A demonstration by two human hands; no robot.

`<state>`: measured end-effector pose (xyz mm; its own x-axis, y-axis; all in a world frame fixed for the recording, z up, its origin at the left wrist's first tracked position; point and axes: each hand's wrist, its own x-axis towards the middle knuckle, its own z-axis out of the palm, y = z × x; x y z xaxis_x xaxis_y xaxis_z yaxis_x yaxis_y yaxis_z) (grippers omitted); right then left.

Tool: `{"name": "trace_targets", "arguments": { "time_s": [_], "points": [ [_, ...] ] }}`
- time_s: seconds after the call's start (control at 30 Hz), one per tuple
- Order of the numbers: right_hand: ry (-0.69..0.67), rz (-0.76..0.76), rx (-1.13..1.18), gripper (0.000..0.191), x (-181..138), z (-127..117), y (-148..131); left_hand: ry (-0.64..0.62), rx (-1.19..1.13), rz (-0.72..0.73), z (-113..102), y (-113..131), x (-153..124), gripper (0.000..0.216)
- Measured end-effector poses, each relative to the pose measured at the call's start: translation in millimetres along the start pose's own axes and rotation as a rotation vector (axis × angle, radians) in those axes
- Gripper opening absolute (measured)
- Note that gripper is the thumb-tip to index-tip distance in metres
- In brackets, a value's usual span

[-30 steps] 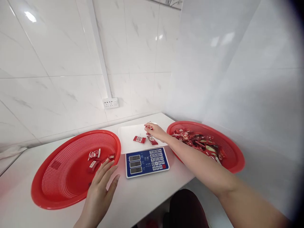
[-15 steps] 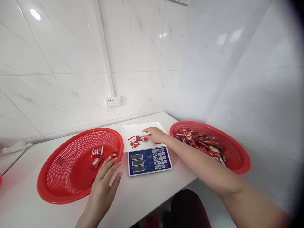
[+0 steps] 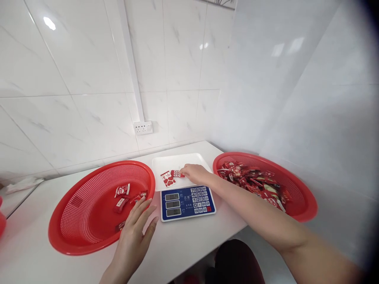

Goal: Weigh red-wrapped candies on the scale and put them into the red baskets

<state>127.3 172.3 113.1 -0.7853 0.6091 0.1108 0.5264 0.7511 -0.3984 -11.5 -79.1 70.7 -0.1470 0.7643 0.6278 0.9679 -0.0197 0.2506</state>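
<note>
The right hand point(image 3: 196, 173) curls over the tray point(image 3: 161, 163) of a scale point(image 3: 189, 202), its fingertips at a red packet point(image 3: 176, 173); the fingers' undersides are hidden, so whether they grip it cannot be told. That packet's right end disappears behind them. A white-and-red packet point(image 3: 168, 179) lies just left of it on the tray. The left hand point(image 3: 134, 236) is open and looks free of any load, its fingers covering part of the left basket's near rim and some of the packets inside. The digits on the scale's grey displays point(image 3: 172, 197) are too faint to read. The right forearm crosses in front of the right basket point(image 3: 309, 213), hiding part of its near side.

Both baskets are oval red plastic with perforated walls; the left basket point(image 3: 59, 246) holds a few glossy wrappers point(image 3: 121, 204), the right one a crumpled heap point(image 3: 251, 177). The tray is smooth and white, the keypad panel blue.

The white worktop point(image 3: 180, 242) meets a wall point(image 3: 89, 122) of faintly veined tiles, with a socket point(image 3: 143, 127) above. Below, a dark-clad leg point(image 3: 238, 262) is cut off by the frame.
</note>
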Motion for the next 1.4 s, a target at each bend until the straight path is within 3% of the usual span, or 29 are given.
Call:
{"name": "trace_targets", "arguments": {
  "time_s": [0.3,0.37,0.5,0.57,0.73,0.87,1.1,1.2,1.4],
  "points": [
    [0.021,0.15,-0.116,0.029,7.5,8.0,-6.2,0.0,0.02,-0.008,-4.6,-0.9,-0.8,0.027],
    [0.005,0.064,-0.14,0.023,4.9,10.7,-12.3,0.001,0.027,-0.006,-4.1,-1.7,-0.9,0.027],
    [-0.064,-0.296,-0.342,0.039,0.7,20.8,-28.0,0.011,0.031,0.013,-2.8,1.5,1.6,0.026],
    [-0.087,-0.364,-0.406,0.039,0.2,23.2,-30.0,0.007,0.019,0.017,-3.5,3.5,2.0,0.026],
    [-0.108,-0.335,-0.344,0.037,-4.2,13.0,-8.1,-0.005,0.036,-0.014,-7.9,0.7,-2.5,0.027],
    [-0.046,-0.218,-0.229,0.037,-7.8,-0.2,11.3,0.014,0.022,-0.013,-8.2,-1.8,-3.8,0.026],
    [0.106,-0.145,0.038,0.044,2.2,-4.3,11.6,0.014,-0.006,0.04,-5.7,6.9,2.1,0.025],
    [0.146,-0.111,0.04,0.045,4.8,-4.7,16.6,0.008,-0.009,0.025,-6.9,5.5,0.2,0.025],
    [-0.008,-0.148,-0.047,0.032,-3.6,7.4,24.5,0.007,-0.006,-0.005,-7.8,-1.5,-6.5,0.028]
  ]
}}
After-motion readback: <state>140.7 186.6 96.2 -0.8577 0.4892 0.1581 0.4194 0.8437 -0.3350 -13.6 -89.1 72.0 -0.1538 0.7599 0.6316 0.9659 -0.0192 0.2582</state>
